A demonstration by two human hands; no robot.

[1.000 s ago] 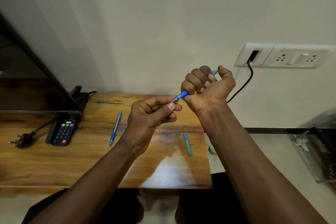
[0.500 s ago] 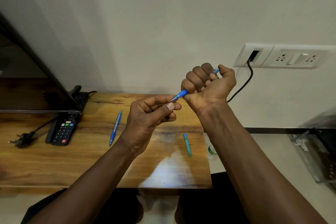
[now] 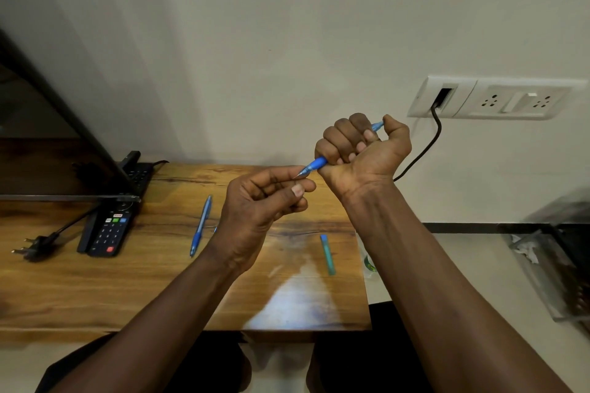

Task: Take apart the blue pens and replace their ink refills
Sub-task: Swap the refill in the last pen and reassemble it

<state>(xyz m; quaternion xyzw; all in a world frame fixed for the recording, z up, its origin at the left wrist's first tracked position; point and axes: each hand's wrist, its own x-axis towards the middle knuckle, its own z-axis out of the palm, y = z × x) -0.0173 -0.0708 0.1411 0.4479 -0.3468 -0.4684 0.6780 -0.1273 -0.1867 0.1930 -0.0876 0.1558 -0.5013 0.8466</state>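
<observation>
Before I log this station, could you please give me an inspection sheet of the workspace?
Surface: wooden table, glare near its front edge.
Job's things: blue pen in hand; second pen and teal piece lying on the table.
Clutter: remote.
Hands: right hand grips the blue pen's barrel; left hand curls its fingers at the tip, pinch unclear.
Cables: loose plug on the table; black cable from wall socket.
Surroundings: screen at left, clear tray at right.
</observation>
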